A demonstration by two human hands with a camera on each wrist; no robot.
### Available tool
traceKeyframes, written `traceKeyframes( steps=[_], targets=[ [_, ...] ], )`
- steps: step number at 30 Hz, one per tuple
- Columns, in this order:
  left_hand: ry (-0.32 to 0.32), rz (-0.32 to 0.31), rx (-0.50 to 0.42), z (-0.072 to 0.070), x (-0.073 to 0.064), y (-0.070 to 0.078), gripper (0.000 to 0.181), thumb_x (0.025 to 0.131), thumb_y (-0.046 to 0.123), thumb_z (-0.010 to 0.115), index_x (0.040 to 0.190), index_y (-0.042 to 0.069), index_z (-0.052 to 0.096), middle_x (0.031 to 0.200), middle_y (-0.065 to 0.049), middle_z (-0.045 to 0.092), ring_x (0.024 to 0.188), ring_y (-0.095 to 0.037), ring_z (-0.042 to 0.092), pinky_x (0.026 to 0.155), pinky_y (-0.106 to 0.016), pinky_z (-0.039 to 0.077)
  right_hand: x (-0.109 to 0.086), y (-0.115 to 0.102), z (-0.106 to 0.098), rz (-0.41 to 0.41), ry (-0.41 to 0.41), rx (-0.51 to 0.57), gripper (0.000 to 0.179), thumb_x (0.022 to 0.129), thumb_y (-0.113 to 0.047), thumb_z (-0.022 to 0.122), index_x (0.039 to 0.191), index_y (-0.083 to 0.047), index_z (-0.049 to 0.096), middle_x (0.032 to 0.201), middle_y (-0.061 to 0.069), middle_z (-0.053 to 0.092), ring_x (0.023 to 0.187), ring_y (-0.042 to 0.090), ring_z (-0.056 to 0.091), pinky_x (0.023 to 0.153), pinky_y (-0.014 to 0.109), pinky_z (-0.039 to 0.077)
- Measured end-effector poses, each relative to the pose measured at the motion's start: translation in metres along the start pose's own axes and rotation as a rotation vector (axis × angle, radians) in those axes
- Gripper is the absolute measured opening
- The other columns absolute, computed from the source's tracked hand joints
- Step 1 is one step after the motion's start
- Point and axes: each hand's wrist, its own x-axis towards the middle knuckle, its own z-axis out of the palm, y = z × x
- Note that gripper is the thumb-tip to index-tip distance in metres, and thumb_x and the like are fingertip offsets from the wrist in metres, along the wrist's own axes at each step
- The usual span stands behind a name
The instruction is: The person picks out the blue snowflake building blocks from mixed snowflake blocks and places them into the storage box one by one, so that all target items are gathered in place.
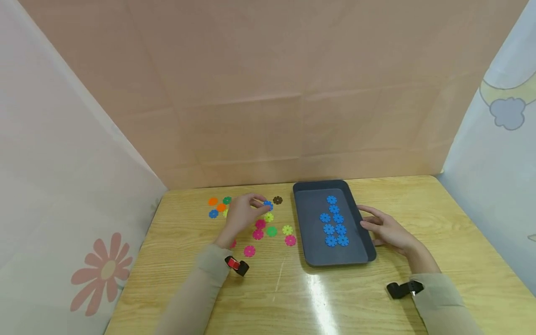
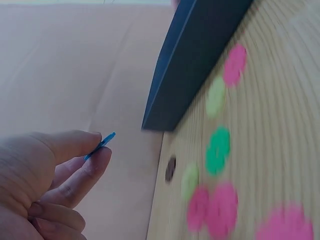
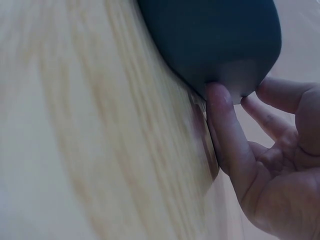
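My left hand [image 1: 243, 213] pinches a blue notched disc [image 2: 102, 145] between thumb and fingertip, raised above the left part of the table. Below and around it lie loose flower-like plastic discs: pink [image 1: 249, 251], green [image 1: 271, 231], yellow [image 1: 287, 230], orange [image 1: 213, 201], a dark brown one [image 1: 278, 200] and another blue one [image 1: 213, 214]. To the right is a dark grey tray [image 1: 310, 253] with several blue discs [image 1: 329, 229] lying flat inside. My right hand [image 1: 387, 230] touches the tray's right side, its fingertips [image 3: 220, 97] against the outer wall.
The wooden table [image 1: 268, 298] ends at a brown paper-like backdrop [image 1: 251, 116]. Pale printed sheets [image 1: 63, 163] flank both sides. Dark straps with small devices [image 1: 237, 266] sit on both wrists. The left hand and forearm cover some of the loose discs.
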Motion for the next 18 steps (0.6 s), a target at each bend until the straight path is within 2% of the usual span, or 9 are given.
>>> traceKeyframes(
  steps=[4,9,12,18],
  targets=[
    [-0.043,0.033,-0.007,0.019,0.009,0.018,0.023,0.090,0.033,0.083,0.107,0.019,0.076,0.093,0.004,0.076,0.078,-0.013,0.069,0.062,-0.033,0.054,0.000,0.000,0.000,0.002,0.002,0.009,0.069,0.109,-0.023,0.056,0.167,-0.013,0.019,0.156,0.041,0.026,0.122,0.045,0.060,0.080,0.054,0.060],
    [-0.092,0.088,0.039,0.042,0.020,0.037,0.023,0.092,0.035,0.081,0.108,0.019,0.077,0.093,0.008,0.076,0.083,-0.011,0.069,0.066,-0.030,0.053,0.001,0.000,0.000,0.005,0.001,0.013,0.069,0.109,-0.024,0.057,0.167,-0.013,0.019,0.157,0.041,0.025,0.125,0.047,0.057,0.081,0.054,0.060],
    [-0.120,0.094,0.056,0.055,0.026,0.047,0.023,0.093,0.035,0.080,0.109,0.019,0.076,0.092,0.010,0.075,0.080,-0.008,0.067,0.064,-0.028,0.052,0.001,0.000,0.000,0.007,-0.002,0.020,0.070,0.109,-0.024,0.057,0.167,-0.013,0.019,0.159,0.040,0.023,0.128,0.047,0.055,0.081,0.054,0.060],
    [-0.149,0.066,0.102,0.079,0.039,0.067,0.019,0.094,0.035,0.079,0.107,0.021,0.076,0.089,0.012,0.073,0.075,-0.003,0.065,0.062,-0.025,0.051,0.000,-0.001,-0.001,0.010,-0.001,0.012,0.070,0.109,-0.024,0.057,0.167,-0.013,0.019,0.159,0.040,0.022,0.130,0.050,0.052,0.082,0.053,0.060]
  ],
)
